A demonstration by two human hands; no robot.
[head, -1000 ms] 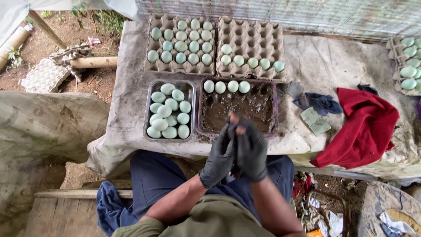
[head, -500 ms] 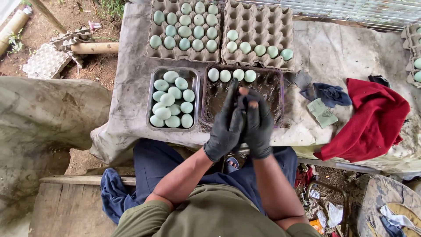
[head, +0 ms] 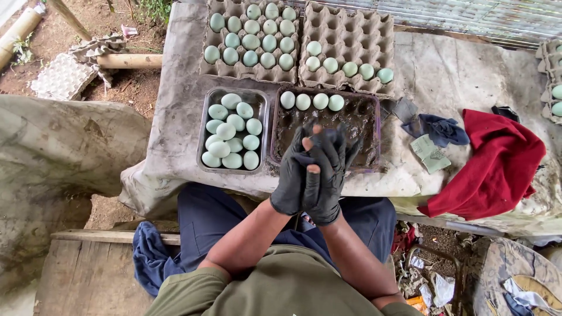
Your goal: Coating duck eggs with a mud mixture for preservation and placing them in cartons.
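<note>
Two gloved hands were pressed together over the near edge of the counter (head: 468, 76), the left hand (head: 291, 175) and right hand (head: 325, 175) both in black gloves. Each grip was closed around something small between the palms; only two pale tips showed, one above the fingers and one at the middle, so what it was could not be made out. Directly beyond the hands lay a dark tray of mud (head: 363, 126), its near rim hidden by the gloves, with four pale green eggs (head: 311, 101) lined along its far edge. Just beside it to the left sat a metal tray (head: 205, 126) heaped with more pale eggs. At the counter's far edge stood two grey cardboard egg cartons: the left carton (head: 213, 65) nearly full, the right carton (head: 374, 35) holding only a few eggs in its lower cups. Toward the right edge lay a blue rag (head: 440, 129), a folded greenish paper (head: 430, 153) and a red cloth (head: 497, 167) draped over the near edge. Another carton (head: 547, 58) was cut off at the far right corner.
</note>
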